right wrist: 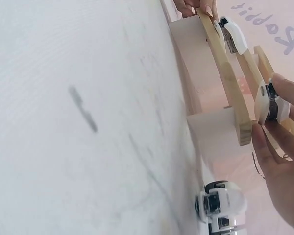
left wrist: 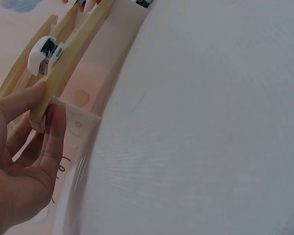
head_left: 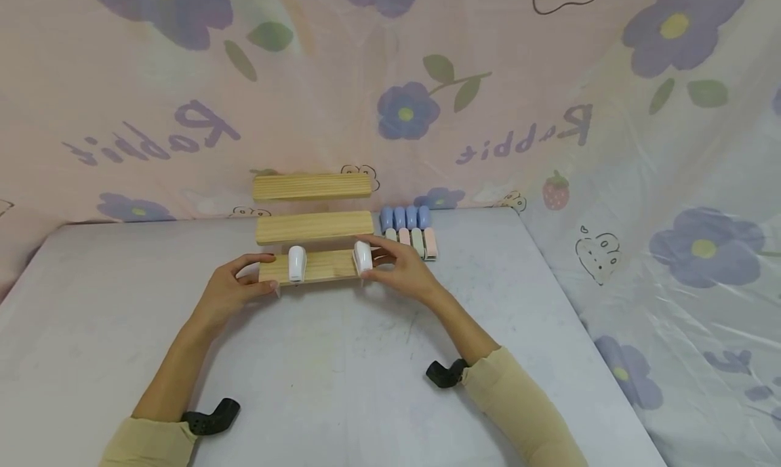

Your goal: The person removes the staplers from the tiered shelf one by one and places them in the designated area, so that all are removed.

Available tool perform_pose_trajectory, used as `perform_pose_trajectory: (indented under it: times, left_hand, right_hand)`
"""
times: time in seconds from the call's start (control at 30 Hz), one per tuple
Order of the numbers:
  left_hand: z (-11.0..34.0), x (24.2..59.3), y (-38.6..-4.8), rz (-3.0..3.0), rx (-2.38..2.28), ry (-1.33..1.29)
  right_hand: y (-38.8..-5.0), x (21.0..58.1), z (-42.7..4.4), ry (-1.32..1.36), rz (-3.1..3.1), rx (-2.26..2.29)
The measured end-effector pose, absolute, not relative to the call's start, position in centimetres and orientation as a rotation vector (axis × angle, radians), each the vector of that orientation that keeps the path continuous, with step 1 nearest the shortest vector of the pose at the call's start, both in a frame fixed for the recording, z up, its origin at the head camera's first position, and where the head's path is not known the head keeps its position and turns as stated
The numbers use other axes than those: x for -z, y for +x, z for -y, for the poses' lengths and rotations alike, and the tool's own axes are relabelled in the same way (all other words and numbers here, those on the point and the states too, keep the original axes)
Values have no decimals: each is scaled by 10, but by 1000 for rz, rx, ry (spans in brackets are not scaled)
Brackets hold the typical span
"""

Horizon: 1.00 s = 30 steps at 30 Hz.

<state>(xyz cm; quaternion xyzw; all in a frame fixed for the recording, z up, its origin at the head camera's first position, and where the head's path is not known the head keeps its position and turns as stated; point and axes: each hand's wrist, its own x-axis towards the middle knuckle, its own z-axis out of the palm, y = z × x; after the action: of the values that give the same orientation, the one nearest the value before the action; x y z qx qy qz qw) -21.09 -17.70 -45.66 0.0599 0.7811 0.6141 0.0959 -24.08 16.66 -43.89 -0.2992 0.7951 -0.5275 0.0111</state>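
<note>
A three-step wooden rack stands by the back cloth, its front board (head_left: pixel 326 266) bearing two small white staplers. One white stapler (head_left: pixel 297 262) sits upright left of the board's middle. At the right end my right hand (head_left: pixel 403 272) holds the other white stapler (head_left: pixel 363 255) between thumb and fingers; in the right wrist view that stapler (right wrist: pixel 261 104) is at the board's end. My left hand (head_left: pixel 227 291) pinches the left end of the front board, thumb on one face and fingers beneath, as the left wrist view shows.
Behind are the middle board (head_left: pixel 314 228) and the back board (head_left: pixel 312 187). Right of the rack stand several blue staplers (head_left: pixel 399 217), with several pale pink and green staplers (head_left: pixel 430 242) before them. Clear supports (right wrist: pixel 213 129) hold up the front board. Flowered cloth (head_left: pixel 317 114) hangs behind the white table (head_left: pixel 342 365).
</note>
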Motion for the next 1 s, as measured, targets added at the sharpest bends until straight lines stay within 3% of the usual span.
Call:
perform_pose_trajectory:
  times: [1.0]
  left_hand:
    - [179,454,-211,-2303,-1792,174]
  right_hand:
    - [-236,444,-212,-863,-2590,1557]
